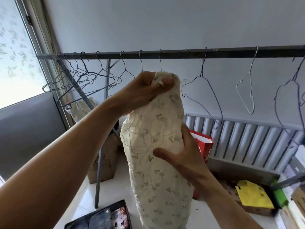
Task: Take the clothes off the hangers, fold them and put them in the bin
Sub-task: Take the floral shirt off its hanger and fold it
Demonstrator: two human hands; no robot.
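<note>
1. Bin (99, 212): lower left, folded clothes inside.
2. Your left hand (143, 91): fingers pinched the top of the cream garment (156, 179), just below the rail (181, 53).
3. Cream garment: hung upright between your hands.
4. Your right hand (186, 154): fingers gripped its right side.

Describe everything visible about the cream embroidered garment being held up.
The cream embroidered garment is thin cloth stitched with looping vines and grey-green leaves, light glowing through it. It hangs bunched in a long upright bundle. The left hand pinches its gathered top; the right hand grips its middle, thumb across the front. A wire hanger hook shows just above it; whether it hangs on that is unclear.
</note>
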